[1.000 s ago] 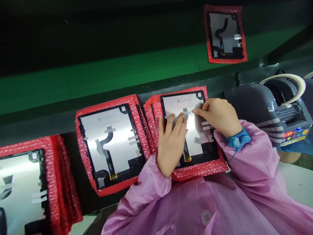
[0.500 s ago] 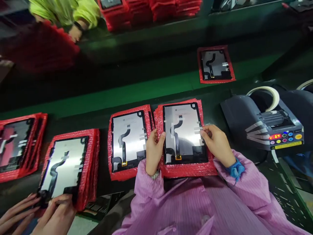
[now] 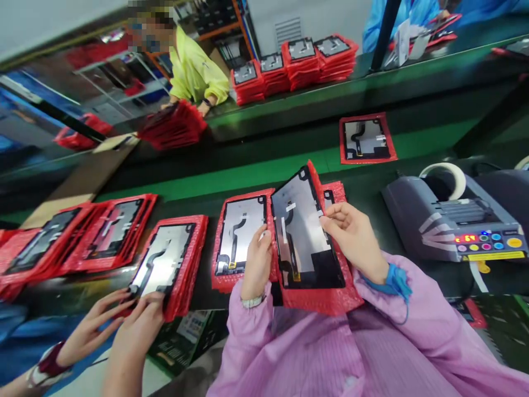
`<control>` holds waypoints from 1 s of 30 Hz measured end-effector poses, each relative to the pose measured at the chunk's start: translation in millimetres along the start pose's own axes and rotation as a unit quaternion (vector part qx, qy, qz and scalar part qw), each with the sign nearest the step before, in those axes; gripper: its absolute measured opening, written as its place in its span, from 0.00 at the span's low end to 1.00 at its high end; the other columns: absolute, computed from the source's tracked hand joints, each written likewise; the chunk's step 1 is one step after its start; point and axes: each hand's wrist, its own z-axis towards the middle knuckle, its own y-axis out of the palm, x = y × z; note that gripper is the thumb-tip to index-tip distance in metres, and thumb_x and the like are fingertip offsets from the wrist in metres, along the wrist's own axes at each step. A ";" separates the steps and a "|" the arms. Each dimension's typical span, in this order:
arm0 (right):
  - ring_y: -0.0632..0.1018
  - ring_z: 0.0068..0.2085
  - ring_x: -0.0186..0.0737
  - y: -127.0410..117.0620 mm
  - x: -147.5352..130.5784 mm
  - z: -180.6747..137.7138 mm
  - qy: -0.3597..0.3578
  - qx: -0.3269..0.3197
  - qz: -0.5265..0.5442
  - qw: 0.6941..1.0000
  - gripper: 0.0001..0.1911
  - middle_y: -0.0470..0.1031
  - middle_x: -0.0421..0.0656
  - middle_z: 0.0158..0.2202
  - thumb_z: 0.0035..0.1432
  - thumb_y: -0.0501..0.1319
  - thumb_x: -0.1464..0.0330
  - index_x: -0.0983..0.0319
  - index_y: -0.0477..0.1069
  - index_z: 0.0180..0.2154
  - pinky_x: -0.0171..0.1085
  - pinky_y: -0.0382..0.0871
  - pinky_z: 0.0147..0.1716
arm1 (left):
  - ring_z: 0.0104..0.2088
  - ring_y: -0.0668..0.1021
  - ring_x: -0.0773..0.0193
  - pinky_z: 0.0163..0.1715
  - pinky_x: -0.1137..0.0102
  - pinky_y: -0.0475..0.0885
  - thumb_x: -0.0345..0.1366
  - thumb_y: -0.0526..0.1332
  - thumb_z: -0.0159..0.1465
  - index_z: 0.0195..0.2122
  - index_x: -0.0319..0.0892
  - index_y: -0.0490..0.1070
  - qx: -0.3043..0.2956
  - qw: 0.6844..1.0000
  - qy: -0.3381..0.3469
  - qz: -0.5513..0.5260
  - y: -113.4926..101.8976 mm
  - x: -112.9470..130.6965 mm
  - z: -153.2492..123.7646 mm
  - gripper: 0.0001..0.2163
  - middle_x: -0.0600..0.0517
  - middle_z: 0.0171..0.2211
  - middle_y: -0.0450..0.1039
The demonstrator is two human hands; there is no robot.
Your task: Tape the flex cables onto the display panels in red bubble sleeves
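Observation:
My right hand (image 3: pixel 355 237) pinches the right edge of a tablet screen (image 3: pixel 308 237), lifting that side so it tilts above its stack. The screen has a silvery back, black frame, dark ribbon cable and white tape pieces, with red bubble wrap (image 3: pixel 318 300) beneath and behind it. My left hand (image 3: pixel 257 264) is close to the screen's left edge, over the neighbouring stack. Its fingers are drawn together, with a small white spot at the tips that I cannot identify. Another tablet screen (image 3: pixel 242 231) lies flat on red bubble wrap just left of that hand.
A grey tape dispenser (image 3: pixel 450 215) with lit buttons stands at right. A lone wrapped screen (image 3: pixel 366 138) lies farther back. At left, a co-worker's hands (image 3: pixel 124 320) touch another screen (image 3: pixel 165 259). Several red stacks (image 3: pixel 300 69) stand on the far bench near a person in yellow (image 3: pixel 198 71).
The screen at my right hand has gone from lying flat to tilted, its right side raised. The camera view has tipped up, showing more of the far bench.

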 end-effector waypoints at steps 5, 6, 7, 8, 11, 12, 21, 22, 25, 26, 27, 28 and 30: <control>0.73 0.29 0.30 19.6 5.9 3.2 -0.028 -0.037 0.042 0.998 0.11 0.71 0.38 0.29 0.51 0.65 0.65 0.61 0.66 0.35 0.32 0.69 0.30 | 0.40 0.82 0.57 0.43 0.67 0.78 0.43 0.72 0.54 0.37 0.40 0.77 0.011 0.995 -0.079 -0.062 -28.8 33.2 -1.4 0.15 0.49 0.34 0.80; 0.74 0.29 0.30 25.3 10.9 6.2 -0.021 -0.051 0.056 0.997 0.13 0.71 0.37 0.30 0.51 0.66 0.65 0.60 0.65 0.36 0.32 0.69 0.31 | 0.40 0.82 0.57 0.42 0.67 0.78 0.43 0.72 0.54 0.38 0.41 0.77 0.006 0.996 -0.060 -0.059 -38.0 42.5 2.9 0.14 0.50 0.33 0.79; 0.74 0.29 0.30 30.6 16.6 9.7 -0.008 -0.072 0.065 0.995 0.15 0.71 0.36 0.30 0.50 0.66 0.65 0.60 0.63 0.38 0.32 0.70 0.30 | 0.40 0.82 0.57 0.41 0.67 0.79 0.42 0.71 0.55 0.39 0.41 0.76 -0.001 0.998 -0.036 -0.050 -47.6 52.3 9.6 0.14 0.50 0.33 0.79; 0.74 0.29 0.30 34.7 22.4 13.6 0.008 -0.097 0.066 0.993 0.17 0.71 0.36 0.31 0.50 0.66 0.64 0.59 0.62 0.39 0.33 0.71 0.30 | 0.39 0.82 0.58 0.40 0.68 0.79 0.40 0.71 0.55 0.39 0.42 0.76 -0.005 1.000 -0.015 -0.026 -57.5 62.0 18.5 0.13 0.50 0.33 0.79; 0.74 0.29 0.31 35.2 35.6 24.8 0.024 -0.153 0.003 0.988 0.19 0.71 0.39 0.37 0.51 0.65 0.64 0.59 0.61 0.43 0.35 0.72 0.28 | 0.34 0.81 0.62 0.37 0.70 0.78 0.35 0.67 0.58 0.37 0.43 0.73 0.026 0.994 -0.009 0.108 -83.9 84.9 53.1 0.07 0.52 0.30 0.78; 0.74 0.30 0.31 30.6 38.1 27.9 0.010 -0.158 -0.030 0.987 0.18 0.71 0.40 0.39 0.51 0.64 0.64 0.59 0.62 0.43 0.36 0.72 0.28 | 0.32 0.80 0.63 0.36 0.71 0.78 0.33 0.66 0.58 0.35 0.42 0.73 0.040 0.988 -0.020 0.145 -90.4 89.0 64.6 0.05 0.52 0.28 0.76; 0.74 0.31 0.35 -53.5 54.2 50.9 0.005 -0.098 -0.129 0.987 0.14 0.73 0.41 0.32 0.53 0.62 0.60 0.62 0.69 0.38 0.36 0.68 0.31 | 0.43 0.78 0.53 0.44 0.63 0.74 0.34 0.66 0.55 0.32 0.41 0.72 0.129 0.918 0.052 0.370 -96.1 84.5 86.1 0.05 0.48 0.31 0.75; 0.74 0.31 0.36 -61.5 57.8 52.9 0.001 -0.075 -0.144 0.987 0.13 0.73 0.41 0.31 0.53 0.62 0.60 0.62 0.69 0.36 0.36 0.68 0.32 | 0.48 0.76 0.50 0.48 0.61 0.72 0.33 0.65 0.56 0.33 0.41 0.73 0.137 0.906 0.076 0.394 -88.9 89.1 86.0 0.05 0.45 0.35 0.76; 0.71 0.28 0.34 -78.9 70.2 56.4 -0.010 0.032 -0.223 0.974 0.10 0.73 0.41 0.29 0.54 0.58 0.62 0.63 0.70 0.33 0.36 0.64 0.32 | 0.55 0.72 0.47 0.56 0.58 0.65 0.33 0.63 0.59 0.37 0.39 0.74 0.103 0.875 0.130 0.456 -42.0 105.2 105.0 0.06 0.40 0.44 0.75; 0.70 0.27 0.34 -82.5 74.4 56.7 -0.010 0.067 -0.250 0.966 0.10 0.72 0.41 0.28 0.55 0.57 0.63 0.63 0.71 0.33 0.36 0.63 0.31 | 0.54 0.73 0.48 0.57 0.58 0.64 0.34 0.63 0.60 0.37 0.39 0.75 0.070 0.868 0.137 0.472 -16.5 108.3 118.7 0.06 0.41 0.44 0.75; 0.70 0.26 0.34 -85.0 78.5 56.6 -0.009 0.094 -0.272 0.958 0.10 0.72 0.40 0.27 0.56 0.56 0.63 0.62 0.70 0.34 0.36 0.62 0.30 | 0.51 0.75 0.50 0.57 0.59 0.64 0.35 0.63 0.62 0.37 0.39 0.76 0.028 0.862 0.139 0.486 13.5 108.9 135.6 0.06 0.42 0.43 0.76; 0.69 0.25 0.35 -86.7 82.1 56.3 -0.011 0.114 -0.289 0.951 0.11 0.71 0.40 0.25 0.57 0.56 0.63 0.62 0.70 0.35 0.36 0.61 0.30 | 0.50 0.76 0.52 0.56 0.61 0.65 0.37 0.63 0.63 0.37 0.39 0.76 -0.012 0.857 0.136 0.497 47.2 106.6 154.7 0.07 0.44 0.42 0.77; 0.70 0.25 0.36 -88.3 88.0 55.5 -0.018 0.134 -0.314 0.940 0.12 0.69 0.39 0.24 0.59 0.55 0.62 0.63 0.71 0.38 0.36 0.60 0.30 | 0.46 0.77 0.55 0.52 0.60 0.69 0.40 0.61 0.67 0.36 0.37 0.76 -0.071 0.846 0.117 0.516 119.3 94.2 194.7 0.10 0.44 0.40 0.77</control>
